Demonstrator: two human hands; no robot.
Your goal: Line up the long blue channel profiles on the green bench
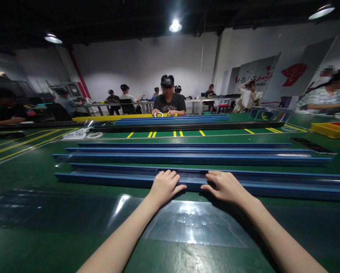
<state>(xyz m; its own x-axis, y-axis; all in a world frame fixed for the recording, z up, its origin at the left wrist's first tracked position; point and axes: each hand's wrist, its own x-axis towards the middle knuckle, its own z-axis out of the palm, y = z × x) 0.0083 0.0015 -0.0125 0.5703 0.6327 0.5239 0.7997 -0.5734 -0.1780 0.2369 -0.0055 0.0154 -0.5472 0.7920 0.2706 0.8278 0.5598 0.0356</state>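
A long blue U-shaped channel (101, 180) lies crosswise on the green table in front of me. My left hand (164, 186) is closed over its near wall, with the fingers inside the trough and the thumb on the outer face. A short way to the right, my right hand (223, 185) grips the same channel, its fingers curled inside and its thumb along the front. Between the hands, clear glossy film shows inside the trough. A wide strip of clear plastic film (192, 227) lies flat on the table beneath my forearms.
More blue channels (187, 157) lie parallel just beyond. Behind them are a long black strip (198, 126) and a yellow strip (101, 118). A co-worker (170, 100) sits opposite. A dark flat phone-like object (312, 145) and a yellow tray (329, 130) are at right.
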